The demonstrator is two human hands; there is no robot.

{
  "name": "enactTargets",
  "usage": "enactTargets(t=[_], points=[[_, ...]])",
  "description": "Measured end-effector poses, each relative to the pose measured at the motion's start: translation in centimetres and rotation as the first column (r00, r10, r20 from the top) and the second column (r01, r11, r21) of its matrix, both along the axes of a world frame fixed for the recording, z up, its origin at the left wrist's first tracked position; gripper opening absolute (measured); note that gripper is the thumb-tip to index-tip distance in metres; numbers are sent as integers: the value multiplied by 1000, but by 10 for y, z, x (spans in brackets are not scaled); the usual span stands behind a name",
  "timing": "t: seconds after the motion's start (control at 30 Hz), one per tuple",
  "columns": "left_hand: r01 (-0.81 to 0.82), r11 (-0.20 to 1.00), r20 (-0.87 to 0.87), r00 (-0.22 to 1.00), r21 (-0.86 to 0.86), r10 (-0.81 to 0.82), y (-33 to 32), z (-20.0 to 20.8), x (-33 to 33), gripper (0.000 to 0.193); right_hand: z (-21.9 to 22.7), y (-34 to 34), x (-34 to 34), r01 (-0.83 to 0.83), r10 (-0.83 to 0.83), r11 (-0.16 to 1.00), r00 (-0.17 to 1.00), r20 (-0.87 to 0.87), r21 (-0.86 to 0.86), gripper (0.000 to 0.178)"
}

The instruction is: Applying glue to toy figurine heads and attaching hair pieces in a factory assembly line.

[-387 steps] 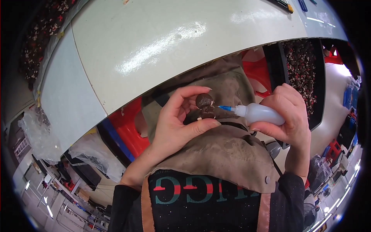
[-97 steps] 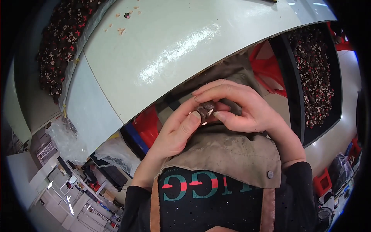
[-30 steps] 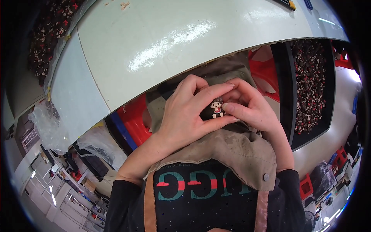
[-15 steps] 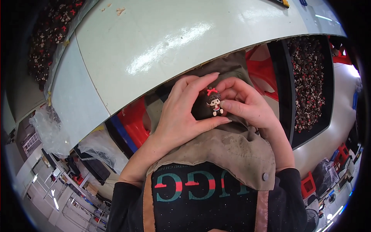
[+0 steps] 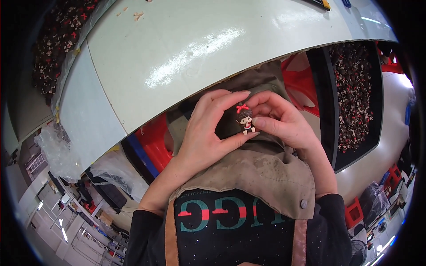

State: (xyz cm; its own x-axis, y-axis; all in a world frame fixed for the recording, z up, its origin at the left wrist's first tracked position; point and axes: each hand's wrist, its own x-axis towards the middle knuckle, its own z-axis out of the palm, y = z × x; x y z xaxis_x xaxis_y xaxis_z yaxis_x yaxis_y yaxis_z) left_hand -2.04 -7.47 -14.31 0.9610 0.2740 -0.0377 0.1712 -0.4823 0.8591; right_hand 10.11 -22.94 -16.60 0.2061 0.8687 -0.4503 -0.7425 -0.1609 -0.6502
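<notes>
Head view, glossy pale-green tabletop (image 5: 128, 53), black figurine-filled tray (image 5: 328, 97) at right, small dark-haired doll figurine (image 5: 244, 119) clamped by right hand (image 5: 286, 124) above brown cloth apron (image 5: 253, 173), left hand (image 5: 199, 128) parted around it, red bow (image 5: 242, 107), hidden a second ago, now uncovered

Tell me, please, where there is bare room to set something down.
The white tabletop is bare through its middle, between the pale scraps and its near edge. Crowded: the dark heap at upper left, and the filled black tray at right.
</notes>
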Motion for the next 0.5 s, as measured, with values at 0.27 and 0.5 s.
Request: enactTargets(t=[0.27,0.5], points=[[-1,1000,-19,1000,-24,0,0,-2,-3,57,-2,-2,-3,21,-21,1000,999,-37,-1,33],[1,1000,-27,1000,-20,-1,2,-2,-4,58,-1,1,-4,18,-19,999,1000,-17,-38,34]])
